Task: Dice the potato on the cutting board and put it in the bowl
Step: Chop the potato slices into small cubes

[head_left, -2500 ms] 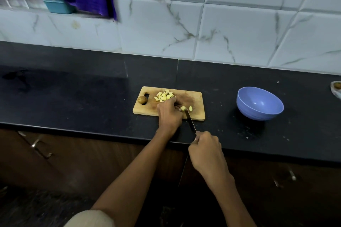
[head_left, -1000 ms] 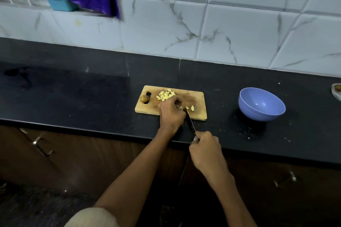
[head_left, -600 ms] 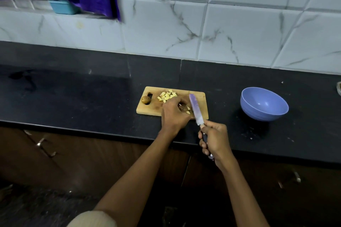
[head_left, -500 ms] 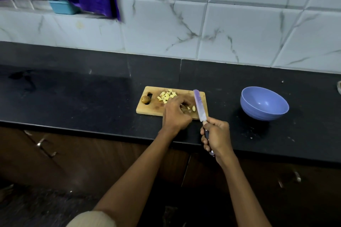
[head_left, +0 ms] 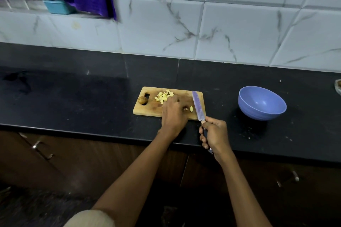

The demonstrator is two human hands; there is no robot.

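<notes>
Your right hand (head_left: pixel 214 132) has its grip curled round the knife (head_left: pixel 198 106), blade tilted over the cutting board (head_left: pixel 147 110); your left hand (head_left: pixel 173 111) rests on the board, whether it pinches anything I cannot tell; diced potato (head_left: pixel 164 96) lies heaped beyond it, the bowl (head_left: pixel 262 103) well apart; a careless stroke could nick those fingers.

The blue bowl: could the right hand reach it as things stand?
Probably yes: the bowl sits alone on the counter beside the right hand, nothing between, though that hand grips the knife.
</notes>
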